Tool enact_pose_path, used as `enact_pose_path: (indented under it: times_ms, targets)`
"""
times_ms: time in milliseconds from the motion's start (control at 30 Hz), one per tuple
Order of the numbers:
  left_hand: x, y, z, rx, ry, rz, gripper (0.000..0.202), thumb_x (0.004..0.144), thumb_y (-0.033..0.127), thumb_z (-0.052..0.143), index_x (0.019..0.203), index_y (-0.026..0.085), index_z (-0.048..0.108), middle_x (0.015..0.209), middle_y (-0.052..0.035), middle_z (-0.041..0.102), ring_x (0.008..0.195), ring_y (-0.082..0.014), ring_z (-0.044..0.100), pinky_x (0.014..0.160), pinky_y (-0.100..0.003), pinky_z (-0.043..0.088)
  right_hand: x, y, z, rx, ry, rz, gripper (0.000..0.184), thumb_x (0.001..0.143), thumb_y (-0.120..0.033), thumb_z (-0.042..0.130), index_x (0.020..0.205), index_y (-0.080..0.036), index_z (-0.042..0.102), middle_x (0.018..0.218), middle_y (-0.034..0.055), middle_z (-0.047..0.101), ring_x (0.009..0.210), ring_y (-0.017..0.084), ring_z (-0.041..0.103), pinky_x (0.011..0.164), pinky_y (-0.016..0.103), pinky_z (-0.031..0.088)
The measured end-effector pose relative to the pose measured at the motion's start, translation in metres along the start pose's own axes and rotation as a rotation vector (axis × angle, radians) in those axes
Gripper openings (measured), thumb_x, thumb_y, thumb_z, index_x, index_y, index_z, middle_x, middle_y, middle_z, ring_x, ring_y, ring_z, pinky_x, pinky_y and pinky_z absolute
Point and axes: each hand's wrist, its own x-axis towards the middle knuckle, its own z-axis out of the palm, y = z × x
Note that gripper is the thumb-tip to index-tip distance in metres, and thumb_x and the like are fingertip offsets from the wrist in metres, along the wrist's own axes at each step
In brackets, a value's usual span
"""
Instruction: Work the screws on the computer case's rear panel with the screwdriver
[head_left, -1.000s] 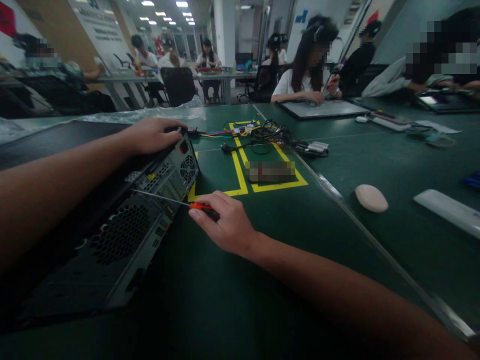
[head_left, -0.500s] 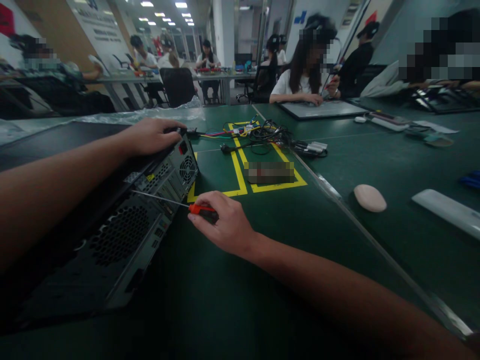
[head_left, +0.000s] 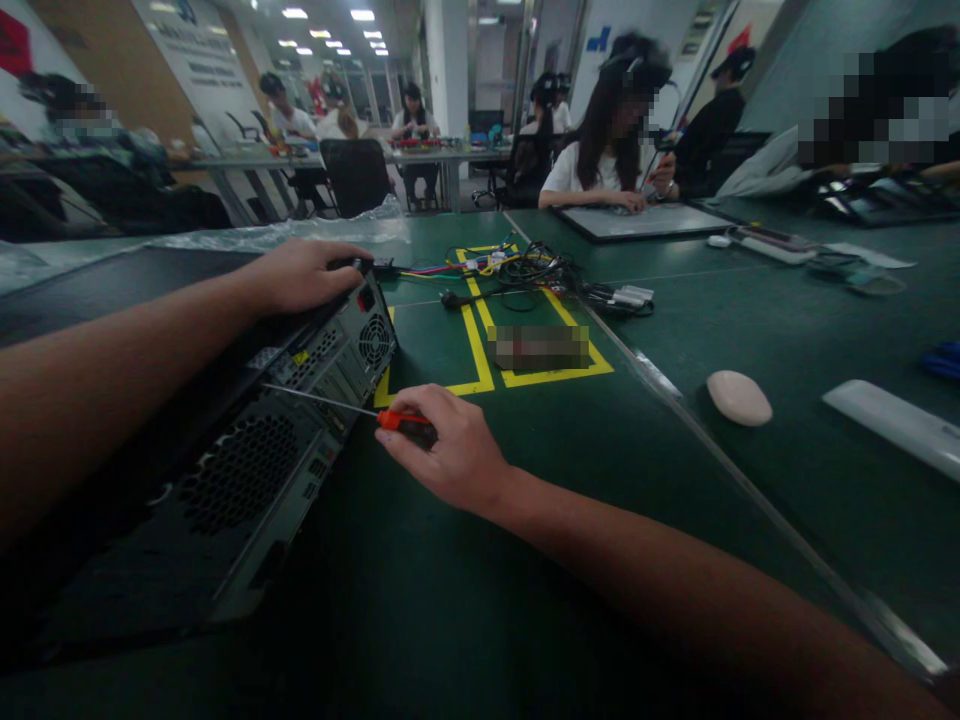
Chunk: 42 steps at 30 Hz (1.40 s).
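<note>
My right hand (head_left: pixel 457 450) is closed around the orange and dark handle of a screwdriver (head_left: pixel 405 424). Its long thin shaft points left, and the tip meets the back panel of a black computer case (head_left: pixel 240 480) near the upper edge. The case lies at the left, its rear facing me with a large honeycomb vent, slot covers and a round fan grille. Flat on the top of the case near its far corner is my left hand (head_left: pixel 307 272), thumb apart from the fingers. Some of those fingertips are hidden beyond the edge.
Tangled cables (head_left: pixel 540 268) lie behind yellow tape markings (head_left: pixel 480 345) on the green table. A blurred-out object (head_left: pixel 538 348) sits inside the tape. To the right are a pale mouse (head_left: pixel 739 398) and a white bar (head_left: pixel 892 420). Across the table, a person works on a flat panel (head_left: pixel 652 218).
Both hands, the screwdriver and the case stay almost in place. Only a very slight shift of the view shows.
</note>
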Motion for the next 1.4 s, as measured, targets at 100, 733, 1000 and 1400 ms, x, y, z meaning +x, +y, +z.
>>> enact_pose_path:
  times_ms: [100, 733, 1000, 1400]
  targets:
    - [-0.0004, 0.0016, -0.0008, -0.003, -0.011, -0.004, 0.073, 0.093, 0.055, 0.041, 0.154, 0.020, 0.061, 0.144, -0.0116, 0.068, 0.126, -0.0368, 0.062, 0.110, -0.050, 0.046, 0.0003, -0.0006, -0.0011, -0.006, 0.003, 0.000, 0.019, 0.101, -0.039, 0.066, 0.109, -0.022, 0.065, 0.104, 0.0045, 0.072, 0.093, 0.018, 0.068, 0.084, 0.034, 0.054]
    - [-0.0014, 0.0017, -0.0014, -0.008, -0.019, 0.026, 0.070, 0.096, 0.053, 0.038, 0.152, 0.018, 0.061, 0.140, -0.0124, 0.070, 0.124, -0.0339, 0.065, 0.109, -0.045, 0.047, -0.0007, -0.0013, 0.0006, -0.003, 0.022, 0.002, 0.031, 0.105, -0.048, 0.060, 0.113, -0.020, 0.069, 0.100, 0.0059, 0.074, 0.090, 0.018, 0.069, 0.083, 0.032, 0.054]
    - [-0.0002, 0.0019, -0.0013, -0.005, -0.022, 0.013, 0.072, 0.095, 0.052, 0.038, 0.154, 0.018, 0.060, 0.145, -0.0144, 0.067, 0.127, -0.0349, 0.063, 0.111, -0.046, 0.046, -0.0003, 0.0019, 0.0037, -0.001, 0.028, -0.031, 0.017, 0.098, -0.036, 0.067, 0.108, -0.023, 0.064, 0.103, 0.0044, 0.074, 0.093, 0.019, 0.071, 0.086, 0.034, 0.057]
    - [0.0016, -0.0027, 0.0003, -0.048, 0.002, 0.033, 0.076, 0.088, 0.059, 0.045, 0.152, 0.024, 0.064, 0.136, -0.0117, 0.074, 0.123, -0.0420, 0.066, 0.109, -0.052, 0.048, -0.0012, 0.0016, 0.0032, -0.009, 0.031, -0.011, 0.016, 0.099, -0.036, 0.067, 0.108, -0.023, 0.065, 0.102, 0.0044, 0.074, 0.092, 0.018, 0.070, 0.085, 0.034, 0.056]
